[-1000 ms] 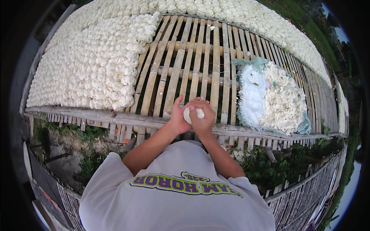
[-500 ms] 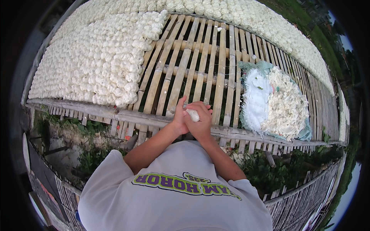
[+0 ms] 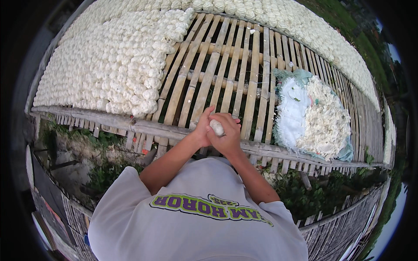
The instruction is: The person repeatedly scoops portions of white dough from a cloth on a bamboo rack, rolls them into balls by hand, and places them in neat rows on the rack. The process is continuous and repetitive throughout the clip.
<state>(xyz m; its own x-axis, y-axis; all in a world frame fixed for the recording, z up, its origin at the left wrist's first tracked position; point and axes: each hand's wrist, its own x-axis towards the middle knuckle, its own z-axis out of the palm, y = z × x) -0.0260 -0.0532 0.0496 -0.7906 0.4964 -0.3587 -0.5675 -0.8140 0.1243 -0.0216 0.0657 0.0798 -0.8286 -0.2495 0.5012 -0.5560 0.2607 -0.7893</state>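
My left hand [image 3: 202, 127] and my right hand [image 3: 227, 135] are pressed together around a small white lump [image 3: 216, 127], which shows between the fingers. They hover over the near rail of a slatted bamboo rack [image 3: 226, 74]. To the right on the rack lies a heap of loose white shredded material [image 3: 323, 117] on a white and teal cloth [image 3: 291, 111]. To the left, rows of many small white lumps [image 3: 117, 65] cover the rack.
More white lumps [image 3: 305, 30] run along the rack's far edge. Bare bamboo slats lie between the laid-out lumps and the heap. Below the rack are green plants [image 3: 104, 174] and a bamboo fence [image 3: 335, 230].
Both hands stay clasped on the lump and have shifted slightly; the lump sits a little differently between the fingers. The view has tilted a bit.
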